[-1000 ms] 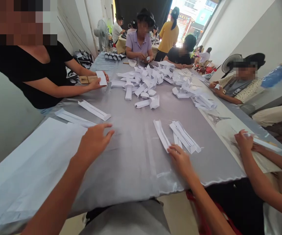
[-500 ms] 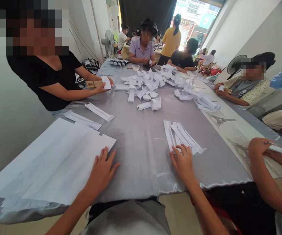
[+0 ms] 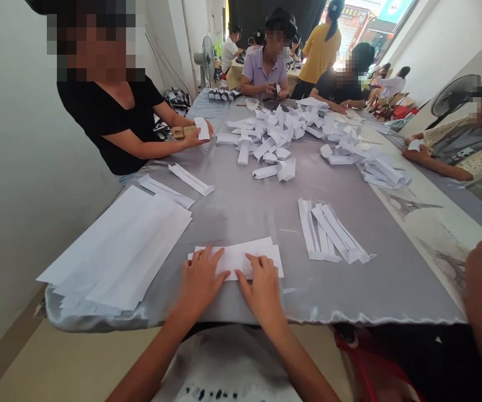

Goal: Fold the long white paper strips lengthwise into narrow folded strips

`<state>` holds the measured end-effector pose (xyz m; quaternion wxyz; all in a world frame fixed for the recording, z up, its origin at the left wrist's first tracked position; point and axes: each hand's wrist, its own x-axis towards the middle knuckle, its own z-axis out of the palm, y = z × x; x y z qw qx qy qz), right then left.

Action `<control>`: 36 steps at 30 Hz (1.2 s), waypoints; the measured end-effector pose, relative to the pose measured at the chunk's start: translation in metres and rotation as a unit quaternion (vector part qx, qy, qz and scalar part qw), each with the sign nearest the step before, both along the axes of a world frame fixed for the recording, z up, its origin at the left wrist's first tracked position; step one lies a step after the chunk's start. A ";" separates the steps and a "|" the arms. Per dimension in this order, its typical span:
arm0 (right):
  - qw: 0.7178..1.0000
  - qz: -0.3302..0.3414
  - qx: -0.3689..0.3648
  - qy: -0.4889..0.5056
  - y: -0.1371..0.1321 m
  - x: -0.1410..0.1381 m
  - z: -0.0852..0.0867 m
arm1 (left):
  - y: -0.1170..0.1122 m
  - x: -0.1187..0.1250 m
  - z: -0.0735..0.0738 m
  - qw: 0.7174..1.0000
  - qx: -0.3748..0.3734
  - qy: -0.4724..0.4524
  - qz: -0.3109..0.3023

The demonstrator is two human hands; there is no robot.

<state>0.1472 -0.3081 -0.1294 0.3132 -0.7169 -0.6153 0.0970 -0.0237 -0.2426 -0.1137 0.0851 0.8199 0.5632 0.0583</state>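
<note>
The left hand [image 3: 201, 283] and right hand [image 3: 263, 291] press flat, just apart, on a folded white paper [image 3: 233, 258] lying lengthwise across them, along the near edge of the worktop [image 3: 328, 293].

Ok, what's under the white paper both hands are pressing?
The white paper lies on the grey tablecloth, visible around its edges. Directly beneath it, under the left hand and right hand, nothing can be seen: it is covered.

Left hand [image 3: 201, 285] and right hand [image 3: 261, 291] palms down, side by side, fingers slightly spread, fingertips near each other; both forearms [image 3: 151, 371] angle inward from below.
</note>
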 end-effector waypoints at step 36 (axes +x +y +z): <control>0.996 -0.049 -0.071 0.034 0.026 0.009 0.001 | 0.007 -0.096 0.020 0.939 0.135 -0.176 0.262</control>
